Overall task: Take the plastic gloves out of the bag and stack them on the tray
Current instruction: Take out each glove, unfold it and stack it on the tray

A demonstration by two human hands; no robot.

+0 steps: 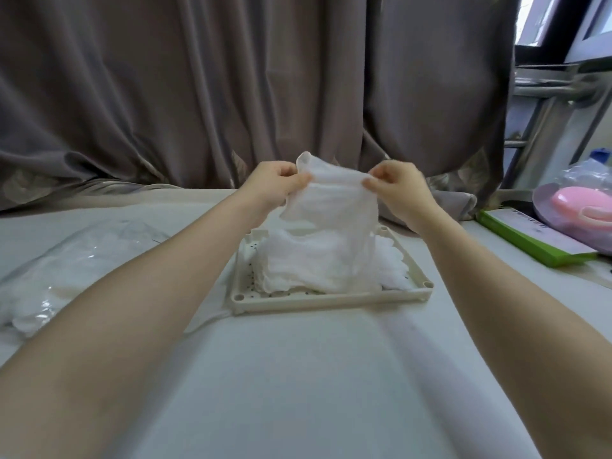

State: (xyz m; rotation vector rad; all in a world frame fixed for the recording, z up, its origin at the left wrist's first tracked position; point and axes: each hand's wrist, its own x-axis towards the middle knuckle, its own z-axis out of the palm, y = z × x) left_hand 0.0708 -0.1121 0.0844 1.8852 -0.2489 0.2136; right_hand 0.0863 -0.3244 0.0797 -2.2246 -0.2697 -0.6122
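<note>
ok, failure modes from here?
1. The held glove is thin, pinched only at its top edge by the left hand and right hand; it could land crumpled.
2. The pile on the tray leans over the right rim; another glove may slide off.

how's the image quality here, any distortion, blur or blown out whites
Head view: wide-angle stretch enlarges the forearms and bows the table edges; the held glove and the glove stack on the tray wash out, with little fold detail; overall soft, daylight from the window at right.
</note>
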